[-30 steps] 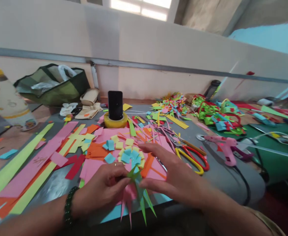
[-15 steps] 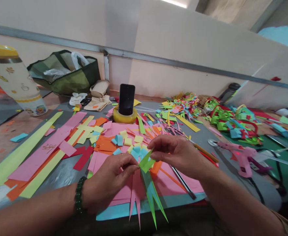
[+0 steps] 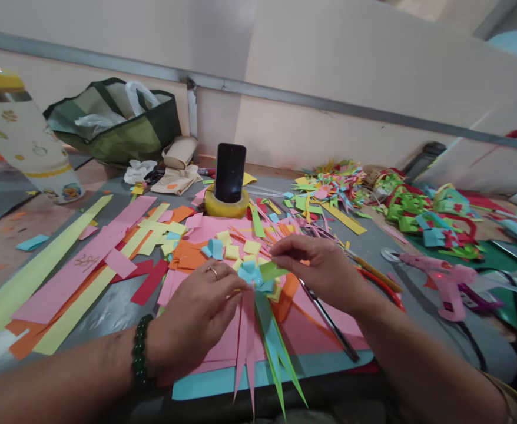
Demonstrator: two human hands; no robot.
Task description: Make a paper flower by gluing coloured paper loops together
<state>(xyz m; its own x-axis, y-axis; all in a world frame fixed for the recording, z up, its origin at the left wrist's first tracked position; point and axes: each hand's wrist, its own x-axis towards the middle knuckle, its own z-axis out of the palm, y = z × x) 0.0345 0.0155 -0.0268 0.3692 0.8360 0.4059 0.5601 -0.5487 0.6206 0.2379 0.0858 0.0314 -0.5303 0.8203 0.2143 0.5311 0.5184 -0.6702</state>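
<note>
In the middle, a paper flower [image 3: 250,274] of blue loops has a pale bead-like centre. Below it hang a pink forked paper strip [image 3: 248,335] and a blue-and-green forked strip [image 3: 272,330]. My right hand [image 3: 318,265] pinches a short green paper strip [image 3: 272,271] at the flower's right side. My left hand [image 3: 199,309], with a ring and a dark green bead bracelet, has its fingers drawn together at the flower's left edge; what lies between the fingertips is partly hidden. Small yellow paper loops [image 3: 232,252] lie just behind the flower.
A phone [image 3: 229,172] stands in a yellow tape roll [image 3: 226,206]. At right are a pink glue gun [image 3: 446,280], pliers with red handles [image 3: 384,288] and a pile of paper decorations [image 3: 417,212]. Long paper strips [image 3: 88,259], a tumbler [image 3: 33,141] and a green bag [image 3: 121,126] are at left.
The green strip has gone from between both hands to the flower's right side, held by my right hand. My left fingers have let go of its end. The view has shifted slightly.
</note>
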